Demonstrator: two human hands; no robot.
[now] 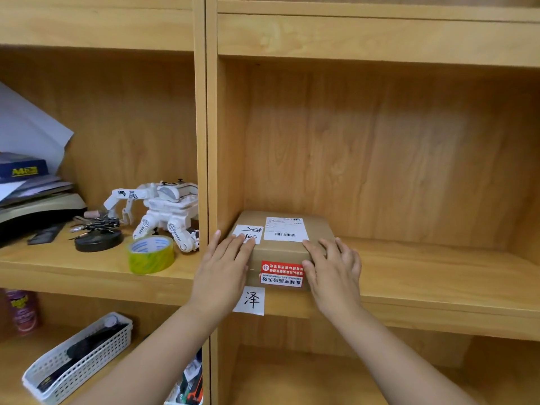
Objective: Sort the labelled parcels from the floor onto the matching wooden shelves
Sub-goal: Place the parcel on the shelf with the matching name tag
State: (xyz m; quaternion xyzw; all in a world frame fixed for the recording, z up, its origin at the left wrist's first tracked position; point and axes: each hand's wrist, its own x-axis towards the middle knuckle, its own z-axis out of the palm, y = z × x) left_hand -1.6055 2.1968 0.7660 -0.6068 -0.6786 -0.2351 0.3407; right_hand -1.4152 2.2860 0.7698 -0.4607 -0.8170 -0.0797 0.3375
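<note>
A brown cardboard parcel rests on the wooden shelf in the right bay, pushed against its left wall. It carries a white shipping label, a handwritten white label and a red-and-white sticker on its front. My left hand lies flat on the parcel's front left corner, fingers over the handwritten label. My right hand presses on its front right corner. A white paper tag with a handwritten character is stuck to the shelf's front edge just below the parcel.
The left bay holds a white toy robot, a roll of yellow-green tape, a black round stand and stacked papers. Below sits a white plastic basket. The parcel's shelf stretches bare to the right.
</note>
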